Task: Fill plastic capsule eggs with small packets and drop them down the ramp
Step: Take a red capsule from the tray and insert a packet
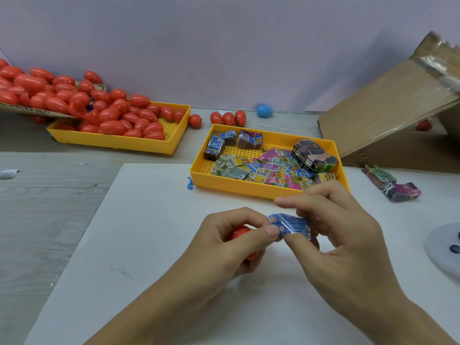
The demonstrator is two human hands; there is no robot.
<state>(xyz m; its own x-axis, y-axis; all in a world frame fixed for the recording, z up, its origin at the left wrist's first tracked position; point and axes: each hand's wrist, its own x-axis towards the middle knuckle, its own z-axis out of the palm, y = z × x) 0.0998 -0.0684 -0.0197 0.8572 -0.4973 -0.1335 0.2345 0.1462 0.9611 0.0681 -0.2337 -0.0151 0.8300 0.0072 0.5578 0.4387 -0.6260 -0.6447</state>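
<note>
Pinching one blue packet (291,224) between them, the left hand (224,247) and right hand (341,232) meet over the white board (149,232). The left also curls round a red capsule egg (240,232), mostly hidden by fingers. Beyond lie two yellow trays: the packet tray (224,181) and the egg tray (119,143), its eggs too heaped to count. Three red eggs (229,118) and one blue egg (264,110) sit by the wall; the cardboard ramp (388,115) is cut off at right.

egg tray (174,143) back left on worktop (49,195) | packet tray (224,181) centre, behind hands (286,235) | loose eggs (227,118) between trays, behind | ramp (388,113) back right | packet bundles (393,183) right of packet tray
</note>
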